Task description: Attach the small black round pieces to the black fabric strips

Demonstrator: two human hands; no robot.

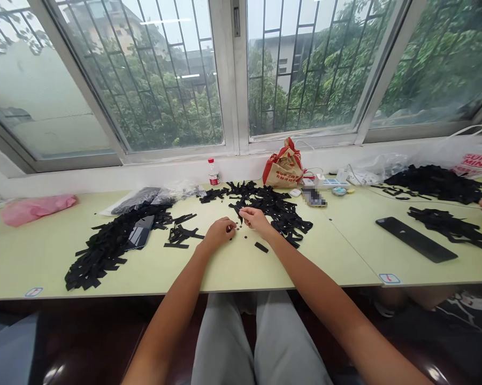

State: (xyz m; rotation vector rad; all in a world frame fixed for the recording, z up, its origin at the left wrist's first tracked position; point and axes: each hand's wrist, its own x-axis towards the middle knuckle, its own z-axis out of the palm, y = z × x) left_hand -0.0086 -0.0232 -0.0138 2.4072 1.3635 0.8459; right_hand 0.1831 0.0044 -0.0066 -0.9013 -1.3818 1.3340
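Head view: right hand (pixel 255 220) fingers pinch a black strip (pixel 241 216) above the desk (pixel 224 270), next to the strip pile (pixel 278 206). Left hand (pixel 217 233) fingers curled nearby; can't tell if gripping. Small black bits (pixel 246 237) beside both.

Daylight from the windows (pixel 305 80) brightens the table (pixel 324 251) above a dim floor (pixel 80 342), while wide-angle distortion slants the outer frames (pixel 83 77).

Looking forward and down from head height, facing the windows (pixel 305 80), sitting near the table (pixel 324 262), centring on left hand (pixel 217 233) and right hand (pixel 255 220).
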